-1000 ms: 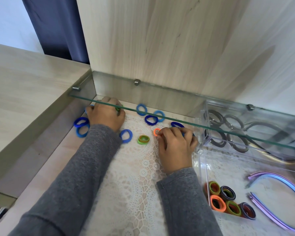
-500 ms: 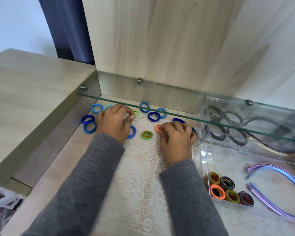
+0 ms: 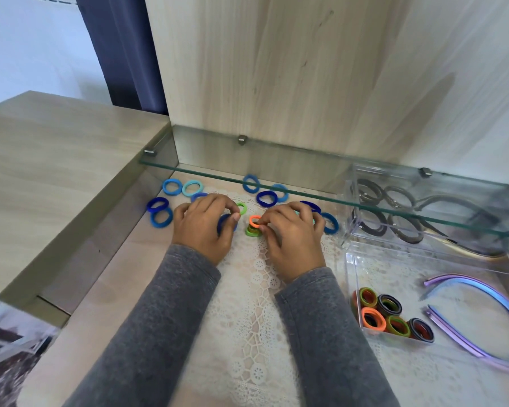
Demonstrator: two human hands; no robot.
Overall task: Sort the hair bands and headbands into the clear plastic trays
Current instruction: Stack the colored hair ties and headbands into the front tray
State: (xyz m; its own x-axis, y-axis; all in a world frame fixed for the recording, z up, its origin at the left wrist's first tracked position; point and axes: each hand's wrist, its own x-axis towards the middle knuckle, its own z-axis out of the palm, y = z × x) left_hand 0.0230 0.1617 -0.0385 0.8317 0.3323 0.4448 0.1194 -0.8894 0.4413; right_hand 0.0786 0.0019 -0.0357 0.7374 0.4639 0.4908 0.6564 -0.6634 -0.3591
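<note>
- The green band (image 3: 241, 208) is pinched by the grip of the left hand (image 3: 202, 227), thumb against forefinger, just behind and left of the stack (image 3: 252, 232).
- The orange band (image 3: 254, 220) is clamped by the grip of the right hand (image 3: 291, 233) directly over the stack; whether it touches the stack cannot be told.
- The stack is made of green bands and is set on the lace mat (image 3: 247, 318) on the counter (image 3: 100, 289).
- A dark blue band (image 3: 224, 221) is seen under the left fingers, just left of the stack; whether it is gripped cannot be told.
- Blue bands (image 3: 172, 186) are scattered left of, behind and right of the stack.
- Well right of the stack, dark headbands (image 3: 400, 227) are kept in the far tray (image 3: 350, 230).
- Right of the stack and nearer the person, coloured bands (image 3: 373, 318) and purple headbands (image 3: 482, 292) are kept in the near tray (image 3: 348, 268).
</note>
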